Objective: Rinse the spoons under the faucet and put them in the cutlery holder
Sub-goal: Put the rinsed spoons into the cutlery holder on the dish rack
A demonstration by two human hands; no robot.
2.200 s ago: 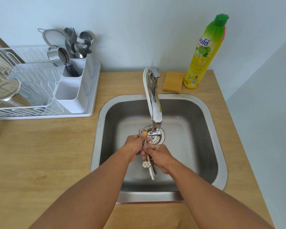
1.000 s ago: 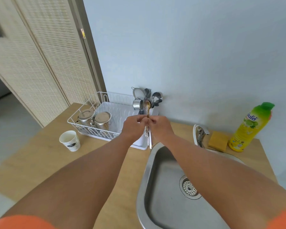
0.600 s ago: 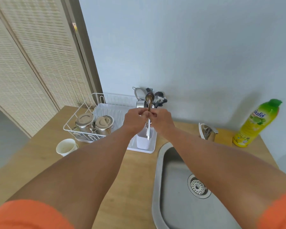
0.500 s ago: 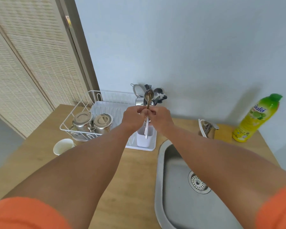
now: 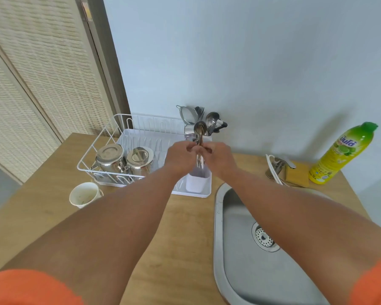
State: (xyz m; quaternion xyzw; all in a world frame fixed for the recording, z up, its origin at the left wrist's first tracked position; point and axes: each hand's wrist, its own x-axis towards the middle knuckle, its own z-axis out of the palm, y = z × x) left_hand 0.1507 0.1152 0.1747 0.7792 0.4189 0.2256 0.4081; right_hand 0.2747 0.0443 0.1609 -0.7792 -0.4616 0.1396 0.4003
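Left hand [image 5: 180, 154] and right hand [image 5: 219, 156] both pinch our spoons [image 5: 200, 137], upright just above the white cutlery holder [image 5: 197, 182]. Placing step: next we lower them straight in and release.

The spoons [image 5: 200, 137] are glossy polished metal, one with a brassy tint. Below them the cutlery holder [image 5: 197, 182] is smooth matt white plastic. Left of the holder, the dish rack [image 5: 101, 148] is white coated wire holding two shiny steel canisters [image 5: 124, 160]. The paper cup [image 5: 83, 194] is matt. Right of the holder, the sink [image 5: 238, 249] is brushed steel set in a matt wood-grain countertop [image 5: 180, 227]; the detergent bottle [image 5: 343, 154] is glossy plastic.
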